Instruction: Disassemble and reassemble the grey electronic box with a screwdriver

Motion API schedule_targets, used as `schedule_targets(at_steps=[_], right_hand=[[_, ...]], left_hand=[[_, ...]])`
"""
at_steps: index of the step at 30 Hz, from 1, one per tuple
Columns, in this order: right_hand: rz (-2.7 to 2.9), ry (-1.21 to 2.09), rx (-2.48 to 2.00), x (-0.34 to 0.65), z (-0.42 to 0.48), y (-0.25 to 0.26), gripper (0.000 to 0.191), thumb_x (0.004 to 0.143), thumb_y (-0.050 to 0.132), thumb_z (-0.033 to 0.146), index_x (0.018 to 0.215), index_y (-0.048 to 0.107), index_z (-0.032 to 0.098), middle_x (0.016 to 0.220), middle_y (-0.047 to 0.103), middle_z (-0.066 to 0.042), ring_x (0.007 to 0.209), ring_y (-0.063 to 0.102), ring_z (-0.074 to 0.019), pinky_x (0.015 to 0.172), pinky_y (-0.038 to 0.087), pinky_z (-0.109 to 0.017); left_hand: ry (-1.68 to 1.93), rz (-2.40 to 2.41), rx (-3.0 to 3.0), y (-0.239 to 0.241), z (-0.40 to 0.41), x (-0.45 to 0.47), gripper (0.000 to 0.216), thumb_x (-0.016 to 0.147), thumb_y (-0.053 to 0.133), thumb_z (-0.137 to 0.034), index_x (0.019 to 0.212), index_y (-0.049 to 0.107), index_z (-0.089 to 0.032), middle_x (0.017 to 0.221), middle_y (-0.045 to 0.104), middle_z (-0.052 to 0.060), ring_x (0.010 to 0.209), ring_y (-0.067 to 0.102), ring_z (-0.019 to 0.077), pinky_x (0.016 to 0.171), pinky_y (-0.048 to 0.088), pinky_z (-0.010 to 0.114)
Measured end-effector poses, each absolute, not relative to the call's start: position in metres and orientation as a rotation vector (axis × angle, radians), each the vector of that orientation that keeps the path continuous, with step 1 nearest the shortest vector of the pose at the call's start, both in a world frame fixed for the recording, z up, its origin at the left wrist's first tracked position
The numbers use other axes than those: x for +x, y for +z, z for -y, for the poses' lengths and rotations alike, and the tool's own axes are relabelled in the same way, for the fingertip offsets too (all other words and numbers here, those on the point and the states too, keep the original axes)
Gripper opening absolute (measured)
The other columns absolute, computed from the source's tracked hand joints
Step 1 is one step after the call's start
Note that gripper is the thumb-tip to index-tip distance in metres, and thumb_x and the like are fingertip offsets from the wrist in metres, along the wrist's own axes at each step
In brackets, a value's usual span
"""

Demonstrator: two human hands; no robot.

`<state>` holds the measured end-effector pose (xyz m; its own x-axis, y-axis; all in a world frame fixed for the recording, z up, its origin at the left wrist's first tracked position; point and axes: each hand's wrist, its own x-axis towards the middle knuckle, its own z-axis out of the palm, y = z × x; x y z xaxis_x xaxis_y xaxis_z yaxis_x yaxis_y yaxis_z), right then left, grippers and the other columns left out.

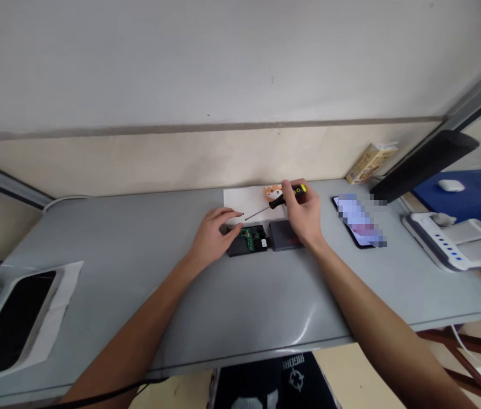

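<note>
My right hand point(304, 210) is wrapped round a screwdriver point(277, 201) with a black and yellow handle. Its thin shaft slants down to the left, and the tip is close to my left fingertips. My left hand point(214, 236) rests at the left end of an opened black device with a green circuit board point(249, 237). Thumb and forefinger are apart there, with a tiny dark speck at the forefinger's tip that I cannot make out. Beside the board lies a dark grey casing point(283, 237), partly covered by my right wrist. White paper point(242, 199) lies behind them.
An orange cartoon-animal item point(272, 193) lies on the paper. To the right are a lit phone point(357, 221), a yellowish box point(370, 163), a black upright object point(425, 165) and a white power strip point(440, 244) with plugs. A dark-screened tablet-like device point(14, 321) sits at the left.
</note>
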<state>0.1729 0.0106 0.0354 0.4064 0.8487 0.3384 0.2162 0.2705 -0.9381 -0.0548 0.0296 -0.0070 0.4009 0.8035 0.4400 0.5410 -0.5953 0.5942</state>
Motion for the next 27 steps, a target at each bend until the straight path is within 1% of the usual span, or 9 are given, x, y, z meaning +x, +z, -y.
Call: schedule_targets(at_steps=[5,11,14,17,19,21,23,27], right_hand=[[1.127,0.628,-1.24,0.168,-0.008,0.035,0.041,0.093,0.058,0.061,0.083,0.061,0.022,0.068,0.06,0.001,0.059,0.051,-0.0119,0.057,0.042,-0.026],[1.107,0.637,-1.221,0.168,-0.009,0.034,0.041,0.092,0.06,0.061,0.082,0.061,0.021,0.07,0.058,0.002,0.064,0.054,-0.0121,0.061,0.045,-0.026],[1.111,0.626,-1.224,0.167,-0.009,0.035,0.041,0.092,0.06,0.061,0.081,0.061,0.021,0.069,0.058,0.001,0.064,0.054,-0.0125,0.061,0.046,-0.026],[1.125,0.624,-1.23,0.166,-0.009,0.034,0.042,0.092,0.06,0.062,0.081,0.061,0.021,0.067,0.056,0.002,0.062,0.053,-0.0124,0.059,0.044,-0.026],[1.134,0.631,-1.235,0.165,-0.009,0.032,0.041,0.091,0.061,0.062,0.083,0.062,0.021,0.067,0.055,0.002,0.06,0.05,-0.0118,0.056,0.041,-0.026],[1.148,0.656,-1.232,0.164,-0.009,0.029,0.04,0.091,0.062,0.061,0.085,0.063,0.022,0.07,0.057,0.002,0.06,0.05,-0.0114,0.055,0.04,-0.026],[1.168,0.686,-1.21,0.161,-0.008,0.025,0.039,0.09,0.063,0.06,0.085,0.063,0.022,0.075,0.059,0.001,0.062,0.051,-0.0113,0.057,0.041,-0.026],[1.212,0.69,-1.17,0.157,-0.008,0.021,0.036,0.09,0.065,0.058,0.083,0.062,0.022,0.084,0.06,0.0,0.067,0.052,-0.0111,0.059,0.041,-0.027]], left_hand=[[1.027,-1.111,2.291,-0.005,-0.029,-0.055,0.015,0.097,0.063,-0.033,0.1,0.075,-0.024,0.11,0.072,0.004,0.107,0.066,0.0209,0.101,0.052,0.044],[1.023,-1.066,2.364,-0.009,-0.032,-0.057,0.016,0.098,0.063,-0.034,0.097,0.076,-0.024,0.108,0.073,0.005,0.105,0.066,0.0207,0.099,0.052,0.043],[0.987,-1.065,2.379,-0.007,-0.031,-0.057,0.016,0.097,0.064,-0.035,0.1,0.076,-0.025,0.111,0.073,0.005,0.106,0.066,0.0217,0.1,0.052,0.044],[0.933,-1.105,2.384,0.0,-0.031,-0.06,0.02,0.096,0.064,-0.034,0.111,0.073,-0.025,0.115,0.073,0.006,0.11,0.065,0.0233,0.104,0.049,0.045],[0.92,-1.167,2.356,0.005,-0.033,-0.065,0.022,0.097,0.057,-0.03,0.111,0.072,-0.024,0.11,0.073,0.006,0.103,0.066,0.0227,0.097,0.051,0.043],[0.885,-1.234,2.345,0.008,-0.035,-0.07,0.024,0.097,0.048,-0.024,0.103,0.071,-0.022,0.098,0.072,0.005,0.09,0.065,0.0211,0.086,0.052,0.039],[0.804,-1.275,2.382,0.008,-0.036,-0.073,0.027,0.096,0.044,-0.019,0.095,0.071,-0.022,0.09,0.071,0.003,0.082,0.064,0.0202,0.079,0.05,0.037],[0.642,-1.182,2.469,0.005,-0.036,-0.075,0.03,0.092,0.041,-0.014,0.091,0.069,-0.023,0.091,0.073,0.001,0.081,0.065,0.0194,0.076,0.048,0.034]])
